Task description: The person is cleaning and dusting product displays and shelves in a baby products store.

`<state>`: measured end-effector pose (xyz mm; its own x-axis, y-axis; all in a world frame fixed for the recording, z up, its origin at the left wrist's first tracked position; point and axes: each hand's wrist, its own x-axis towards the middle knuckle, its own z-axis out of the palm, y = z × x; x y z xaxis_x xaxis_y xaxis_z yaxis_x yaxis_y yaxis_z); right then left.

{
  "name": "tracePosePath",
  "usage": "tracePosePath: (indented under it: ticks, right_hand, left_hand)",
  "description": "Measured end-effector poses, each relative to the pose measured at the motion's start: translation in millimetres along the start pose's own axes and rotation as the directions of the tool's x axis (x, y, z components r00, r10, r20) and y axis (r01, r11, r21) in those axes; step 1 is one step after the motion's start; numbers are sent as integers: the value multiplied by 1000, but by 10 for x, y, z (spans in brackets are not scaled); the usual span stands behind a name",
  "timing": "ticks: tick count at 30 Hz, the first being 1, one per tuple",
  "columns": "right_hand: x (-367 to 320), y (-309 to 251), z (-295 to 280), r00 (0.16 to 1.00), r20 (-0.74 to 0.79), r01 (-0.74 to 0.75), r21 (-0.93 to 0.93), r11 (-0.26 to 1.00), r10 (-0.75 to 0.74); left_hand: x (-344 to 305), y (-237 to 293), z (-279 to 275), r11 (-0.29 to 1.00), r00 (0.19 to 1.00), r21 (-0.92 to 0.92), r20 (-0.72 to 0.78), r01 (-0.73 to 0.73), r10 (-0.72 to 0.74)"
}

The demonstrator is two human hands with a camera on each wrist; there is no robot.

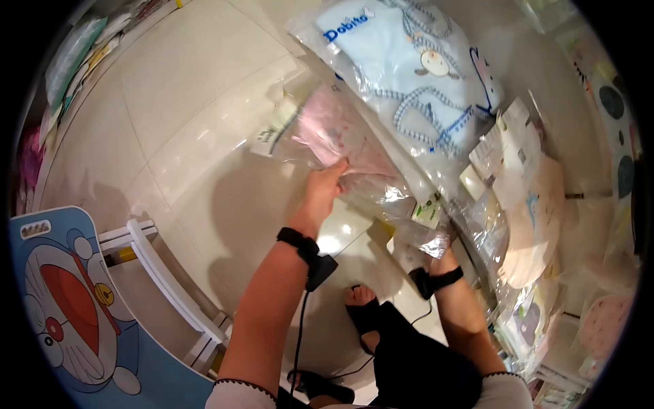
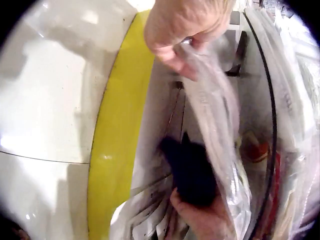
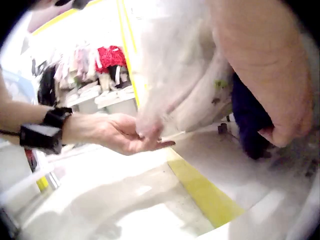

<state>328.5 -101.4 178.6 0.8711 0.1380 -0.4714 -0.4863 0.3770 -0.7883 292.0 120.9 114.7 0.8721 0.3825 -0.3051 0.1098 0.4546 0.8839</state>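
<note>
My left hand (image 1: 321, 193) pinches the near edge of a clear plastic bag (image 1: 371, 184) with folded pink cloth (image 1: 334, 129) inside. In the left wrist view, that bag hangs edge-on from my thumb and fingers. My right hand (image 1: 441, 247) is low on the right, partly covered by plastic in the head view. Both wrist views show it gripping a soft-looking dark blue item (image 2: 192, 170) beside the bag; its exact kind I cannot tell. A larger clear bag of light blue printed cloth (image 1: 415, 75) lies just beyond the pink one.
To the left stands a blue cartoon-printed board (image 1: 75, 307) with a white folding frame (image 1: 170, 286). More bagged goods (image 1: 528, 211) crowd the right side. Underfoot are pale floor tiles (image 1: 184, 116), and a yellow strip (image 2: 117, 135) borders the lower right shelf area. Clothes (image 3: 85, 70) hang in the background.
</note>
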Motion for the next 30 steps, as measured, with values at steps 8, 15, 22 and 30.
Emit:
tracePosePath:
  ticks: [8,15,22,30]
  right_hand:
    - [-114,317,-566,991,-120,55,-72,996,-64]
    - [-275,87,-475,988,-111,88,-163,983,-107]
    - [-334,298,-458,983,-156,55,-226,973,-92]
    - [-502,272,-262,988,-97,-135,-218,967,117]
  left_hand:
    - [403,-328,90,994,984,-77,-154,81,-92]
    - [541,-1,582,977,992,-194,-108,-86,66]
    - [438,69,466,860,985,510,-136,-25,109]
    - [571,-359,61,907,983,401,-171,126,-61]
